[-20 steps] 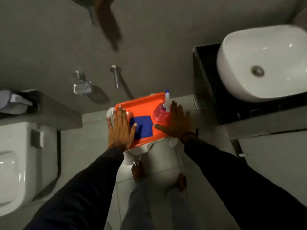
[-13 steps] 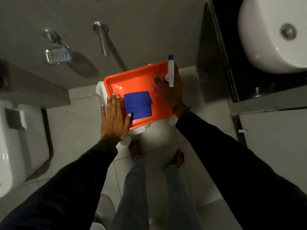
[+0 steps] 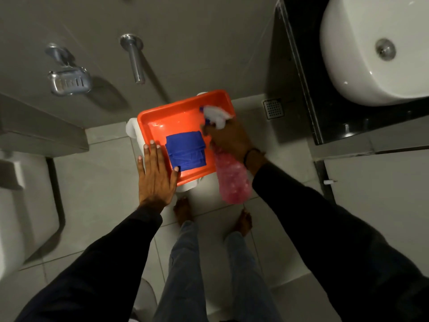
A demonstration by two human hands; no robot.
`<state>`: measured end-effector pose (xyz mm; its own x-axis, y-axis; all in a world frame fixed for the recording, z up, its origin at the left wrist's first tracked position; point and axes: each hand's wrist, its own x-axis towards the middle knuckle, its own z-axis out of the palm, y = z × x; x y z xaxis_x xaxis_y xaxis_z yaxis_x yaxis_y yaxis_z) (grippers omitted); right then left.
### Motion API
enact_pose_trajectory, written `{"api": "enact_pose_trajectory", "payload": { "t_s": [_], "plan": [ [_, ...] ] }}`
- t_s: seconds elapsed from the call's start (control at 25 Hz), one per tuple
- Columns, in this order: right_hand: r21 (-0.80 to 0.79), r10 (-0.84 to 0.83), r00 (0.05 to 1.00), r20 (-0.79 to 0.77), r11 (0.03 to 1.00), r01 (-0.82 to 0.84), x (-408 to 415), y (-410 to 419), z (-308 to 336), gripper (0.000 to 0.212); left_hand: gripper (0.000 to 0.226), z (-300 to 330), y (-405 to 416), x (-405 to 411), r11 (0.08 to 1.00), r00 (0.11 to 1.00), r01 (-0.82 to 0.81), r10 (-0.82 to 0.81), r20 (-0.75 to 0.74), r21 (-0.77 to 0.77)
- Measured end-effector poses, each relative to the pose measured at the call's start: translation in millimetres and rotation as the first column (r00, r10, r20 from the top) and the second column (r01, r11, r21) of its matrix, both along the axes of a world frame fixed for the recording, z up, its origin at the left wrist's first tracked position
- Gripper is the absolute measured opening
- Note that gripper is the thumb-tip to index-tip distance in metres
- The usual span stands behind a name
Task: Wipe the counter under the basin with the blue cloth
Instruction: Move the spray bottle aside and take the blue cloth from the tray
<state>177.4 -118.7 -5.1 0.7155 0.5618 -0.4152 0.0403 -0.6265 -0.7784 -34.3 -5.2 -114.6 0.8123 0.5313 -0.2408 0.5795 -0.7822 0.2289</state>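
- Orange tray (image 3: 176, 122) sits at frame centre on a white stand (image 3: 132, 130), above the tiled floor (image 3: 97, 182).
- Blue cloth (image 3: 185, 152) lies folded in the tray's lower half, nearer the left hand than the basin; nothing grips it.
- Left hand (image 3: 156, 175) — flat, fingers spread wide, palm down over the tray's lower-left rim; thumb tip touches the tray just beside the cloth's lower-left corner. It holds nothing.
- Right hand (image 3: 228, 139) — closed around the neck of a pink spray bottle (image 3: 232, 180); the bottle is tilted, its white trigger head (image 3: 216, 115) over the tray's upper-right corner, its body pointing down toward the lower right, clear of the tray.
- White basin (image 3: 362, 56) occupies the upper right of the frame, resting on a dark tabletop (image 3: 301, 89); both are well apart from the cloth.
- Floor drain (image 3: 273, 109) lies between the tray and the tabletop's edge.
- Upper left: metal soap dish (image 3: 69, 82) and a chrome spout (image 3: 134, 59) on the grey wall.
- Left edge: part of a white toilet (image 3: 21, 217).
- Bare feet and grey trouser legs show below the tray; both sleeves are dark.
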Motion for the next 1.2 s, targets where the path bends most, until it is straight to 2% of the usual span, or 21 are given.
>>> {"api": "enact_pose_trajectory", "payload": {
  "t_s": [0.08,0.16,0.24,0.36,0.44,0.52,0.64,0.72,0.8,0.84,0.96,1.08,1.2],
  "plan": [
    [-0.235,0.107,0.993,-0.055,0.965,-0.117,-32,-18,-14,0.047,0.083,-1,1,0,1.0,1.0,-0.007,0.007,-0.004,-0.012],
    [-0.38,0.199,0.973,-0.118,0.896,-0.23,-54,-28,-22,0.05,0.083,-3,1,0,1.0,1.0,-0.009,0.009,-0.018,-0.009],
    [-0.419,0.237,0.963,-0.127,0.867,-0.269,-65,-31,-29,0.052,0.083,-5,0,0,1.0,1.0,-0.007,0.007,-0.028,-0.007],
    [-0.454,0.149,0.982,-0.119,0.871,-0.187,-70,-28,-30,0.054,0.084,-7,1,0,1.0,1.0,-0.015,0.015,-0.027,-0.011],
    [-0.45,0.141,0.976,-0.164,0.87,-0.201,-71,-29,-30,0.056,0.085,-7,1,0,1.0,1.0,-0.018,0.018,-0.023,-0.014],
    [-0.43,0.124,0.979,-0.162,0.884,-0.183,-68,-32,-26,0.058,0.085,-7,2,0,1.0,1.0,-0.017,0.016,-0.025,-0.013],
    [-0.353,0.002,1.0,-0.019,0.936,-0.009,-43,-28,-8,0.056,0.084,-5,2,-1,1.0,0.999,0.001,-0.001,-0.037,0.002],
    [-0.253,-0.177,0.981,0.075,0.949,0.19,-15,-17,5,0.045,0.084,-2,2,0,1.0,0.999,0.002,-0.002,-0.048,-0.004],
    [-0.141,-0.431,0.893,0.127,0.884,0.446,9,-6,12,0.026,0.084,-1,2,-1,1.0,0.999,0.005,-0.006,-0.052,-0.013],
    [-0.076,-0.495,0.849,0.184,0.854,0.514,16,-1,15,0.021,0.084,-1,2,-1,1.0,0.999,0.01,-0.011,-0.049,-0.011],
    [0.09,-0.484,0.797,0.361,0.869,0.487,17,5,11,0.015,0.085,0,2,1,1.0,0.999,0.011,-0.011,-0.039,-0.02],
    [0.185,-0.469,0.821,0.327,0.883,0.431,6,-1,-8,0.013,0.086,-1,2,0,1.0,0.999,0.013,-0.014,-0.034,-0.026],
    [0.253,-0.518,0.813,0.266,0.851,0.46,-15,-10,-19,0.009,0.086,2,3,3,1.0,0.998,0.02,-0.021,-0.054,-0.017]
  ]
}}
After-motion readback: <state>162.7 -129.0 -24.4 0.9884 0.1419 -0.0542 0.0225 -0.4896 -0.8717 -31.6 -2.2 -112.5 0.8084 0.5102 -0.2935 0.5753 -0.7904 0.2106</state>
